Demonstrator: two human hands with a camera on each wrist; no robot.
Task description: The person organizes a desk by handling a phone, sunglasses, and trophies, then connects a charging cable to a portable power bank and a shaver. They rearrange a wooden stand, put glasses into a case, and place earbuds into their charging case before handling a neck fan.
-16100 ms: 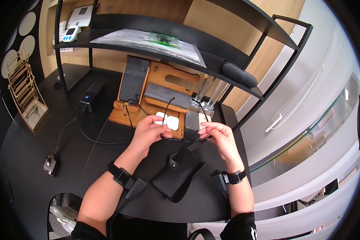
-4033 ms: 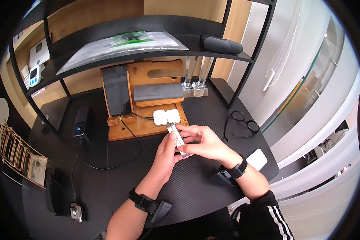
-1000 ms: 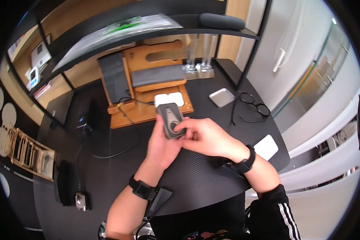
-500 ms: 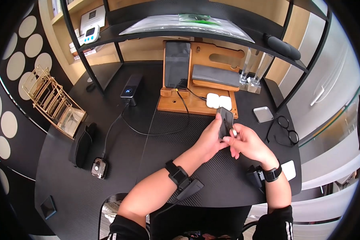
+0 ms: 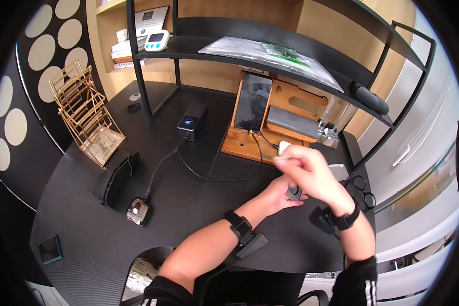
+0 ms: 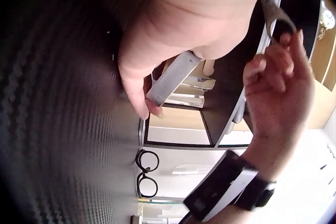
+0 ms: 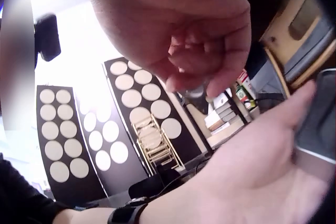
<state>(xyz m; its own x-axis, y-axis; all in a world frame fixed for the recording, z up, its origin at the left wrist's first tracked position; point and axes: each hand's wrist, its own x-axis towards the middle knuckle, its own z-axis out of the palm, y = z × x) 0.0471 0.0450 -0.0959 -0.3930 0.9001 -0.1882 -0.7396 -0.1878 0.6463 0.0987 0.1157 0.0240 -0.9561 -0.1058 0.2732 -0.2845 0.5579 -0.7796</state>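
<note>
In the head view, the left hand (image 5: 276, 197) grips a small grey box (image 5: 294, 193), fingers beneath it. The left wrist view shows the box (image 6: 173, 78) edge-on between thumb and fingers. The right hand (image 5: 313, 172) is raised above the box, apart from it. There the right hand (image 6: 278, 92) pinches a thin greyish metal piece (image 6: 277, 16) between thumb and finger; its far end points up and away. In the right wrist view, the dark interior of the box (image 7: 320, 119) shows at the right edge.
A silver lid (image 5: 337, 172) and round glasses (image 5: 364, 193) lie right of the hands. Behind stands a wooden stand (image 5: 245, 145) with a phone (image 5: 253, 101). A power bank (image 5: 191, 122), cable, watch (image 5: 137, 211) and black case (image 5: 118, 178) are to the left.
The right hand has lifted the metal piece out of the box. Glasses held earlier now lie at the right; the black case has moved left, and the lid is off the box. The view has turned left.
</note>
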